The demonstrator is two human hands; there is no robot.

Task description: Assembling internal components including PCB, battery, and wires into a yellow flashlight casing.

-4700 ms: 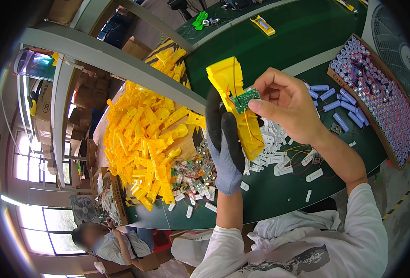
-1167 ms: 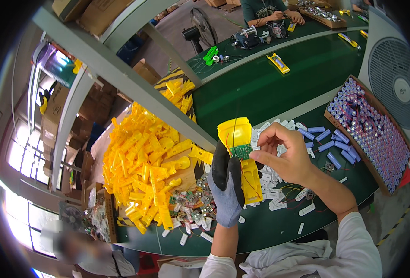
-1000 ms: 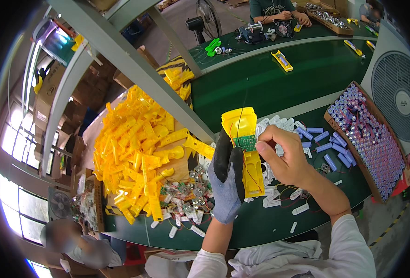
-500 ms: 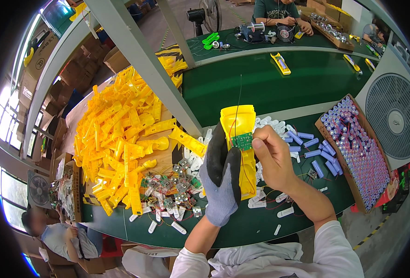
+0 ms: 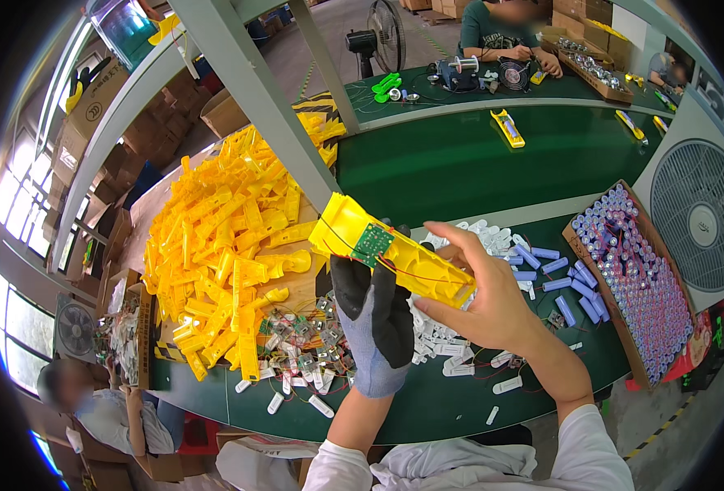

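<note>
Holding a long, trough-shaped yellow plastic shell [image 5: 427,274] above a dark green desk [image 5: 427,417], tilted down to the right, with the fingers of the grey-and-black-gloved left hand [image 5: 373,315] wrapped round its underside. Have a small green circuit board [image 5: 373,244] sitting across the shell, thin wires and all. Bracketing the low end with the bare right hand [image 5: 493,299], thumb and fingers spread wide; can't tell about actual contact there.

Working at a pretty messy desk, tbh. To the left, a big heap of yellow plastic parts [image 5: 231,262] on a tan surface [image 5: 299,284] edged with black-and-yellow tape. Next to that, a tangle of small wired electronic parts [image 5: 301,344]. Around the hands, loads of small oblong white plastic pieces [image 5: 493,237], then loose lilac-blue cylindrical cells [image 5: 554,266], then an open cardboard box [image 5: 573,238] packed with more.

Facing a wide dark green strip [image 5: 427,164] with a yellow battery-filled shell [image 5: 508,129] lying on it. Also see a grey box fan [image 5: 701,217] on the right, a thick grey metal post [image 5: 264,98], a co-worker in dark green [image 5: 501,37] at the far side, a black fan [image 5: 386,37], stacked brown cartons [image 5: 161,110], and bright windows [image 5: 18,327] on the left.
</note>
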